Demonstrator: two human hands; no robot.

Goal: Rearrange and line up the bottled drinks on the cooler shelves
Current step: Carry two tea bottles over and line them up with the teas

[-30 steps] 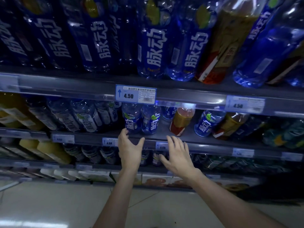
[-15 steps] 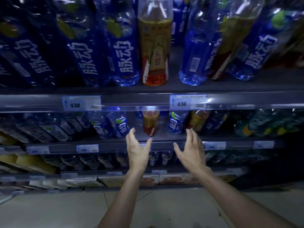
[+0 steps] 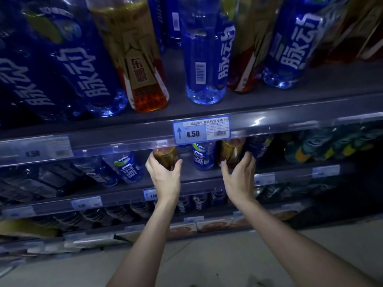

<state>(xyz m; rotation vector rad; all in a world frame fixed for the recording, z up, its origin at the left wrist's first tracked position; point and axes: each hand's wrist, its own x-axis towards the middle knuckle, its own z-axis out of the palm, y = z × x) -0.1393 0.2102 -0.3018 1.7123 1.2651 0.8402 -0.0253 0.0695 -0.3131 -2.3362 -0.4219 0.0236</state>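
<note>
Floor (image 3: 217, 262): pale tile, nearest to camera, under both forearms.
Left forearm: bare, rising from bottom centre, angled up and slightly right toward the second shelf.
Right forearm: bare, entering from lower right corner, angled up and left.
Left hand (image 3: 165, 175): back toward camera, thumb to the right, fingers to the left, wrapped around the lower body of an amber bottle (image 3: 165, 157); grip closed on it.
Right hand (image 3: 238, 179): back toward camera, fingers spread and curled around a second amber bottle (image 3: 230, 153); thumb on the left side, fingertips on the right, touching the neighbouring dark blue bottle (image 3: 259, 148).
Held bottles: both on the second shelf (image 3: 199, 181), near its front edge, tops hidden behind the rail above; whether lifted or standing cannot be told.
Between the hands: one blue-labelled bottle (image 3: 203, 156), upright, untouched.
Left of left hand: blue bottle (image 3: 128, 166) leaning, then clear bottles in dim light, detail lost.
Lower shelves: rows of small bottles and flat packs, dark and blurred.
Price tag (image 3: 201, 130): blue border, arrow up, reads 4.50, clipped to the top shelf rail (image 3: 103, 141), directly above the hands.
Top shelf, farthest and highest: tall amber tea bottle (image 3: 143, 65) among tall blue bottles (image 3: 205, 59); mixed order, several tilted in the wide-angle view.
</note>
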